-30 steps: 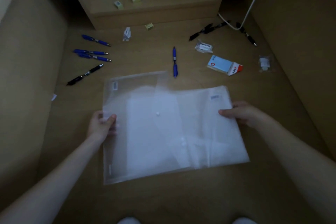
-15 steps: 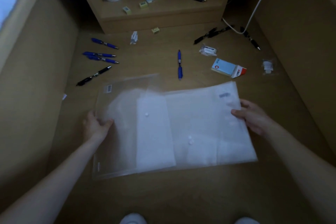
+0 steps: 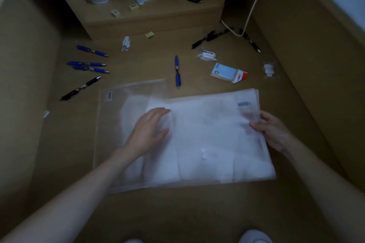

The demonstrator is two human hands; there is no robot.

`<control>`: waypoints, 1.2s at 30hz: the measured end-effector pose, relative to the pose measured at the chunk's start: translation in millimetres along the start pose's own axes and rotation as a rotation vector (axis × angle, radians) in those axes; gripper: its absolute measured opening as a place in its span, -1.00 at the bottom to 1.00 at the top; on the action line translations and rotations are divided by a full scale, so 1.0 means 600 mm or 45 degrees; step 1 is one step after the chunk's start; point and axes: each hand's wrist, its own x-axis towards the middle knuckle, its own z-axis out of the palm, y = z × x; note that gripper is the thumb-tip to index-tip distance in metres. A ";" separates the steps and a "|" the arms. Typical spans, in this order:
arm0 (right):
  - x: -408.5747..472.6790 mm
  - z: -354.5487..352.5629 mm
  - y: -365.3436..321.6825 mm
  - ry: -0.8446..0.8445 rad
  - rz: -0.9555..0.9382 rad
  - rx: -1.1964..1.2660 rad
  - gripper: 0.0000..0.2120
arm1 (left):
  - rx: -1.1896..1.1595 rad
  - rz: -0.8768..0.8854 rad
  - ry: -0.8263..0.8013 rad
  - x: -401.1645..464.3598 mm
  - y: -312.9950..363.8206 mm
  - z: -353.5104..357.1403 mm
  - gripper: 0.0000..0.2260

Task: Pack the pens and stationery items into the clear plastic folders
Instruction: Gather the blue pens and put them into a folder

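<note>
Two clear plastic folders overlap on the wooden floor: a left folder (image 3: 112, 124) underneath and a right folder (image 3: 213, 134) on top. My left hand (image 3: 148, 130) lies flat with straight fingers on the overlap near the middle. My right hand (image 3: 272, 130) grips the right folder's right edge. Beyond the folders lie a blue pen (image 3: 177, 71), three blue pens (image 3: 88, 64) at the left, a black pen (image 3: 81, 88), and a blue and red box (image 3: 229, 73).
Black pens (image 3: 211, 37) and small wrapped items (image 3: 207, 55) lie at the back right beside a white cable (image 3: 250, 10). A low wooden shelf (image 3: 158, 17) at the back holds more pens and small erasers. Wooden walls close in on both sides.
My left hand let go of the left folder's edge and moved right onto the middle of the folders. The right folder slid further right, held by my right hand.
</note>
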 end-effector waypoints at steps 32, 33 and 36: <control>-0.020 -0.038 -0.001 0.014 -0.050 0.229 -0.06 | -1.053 -0.610 0.011 0.022 -0.008 -0.011 -0.71; -0.020 -0.033 -0.007 0.009 -0.053 0.241 -0.10 | -1.055 -0.605 0.026 0.023 -0.009 -0.013 -0.76; -0.016 -0.010 -0.031 0.001 -0.083 0.293 -0.27 | -1.040 -0.592 0.130 0.037 -0.021 -0.029 -0.87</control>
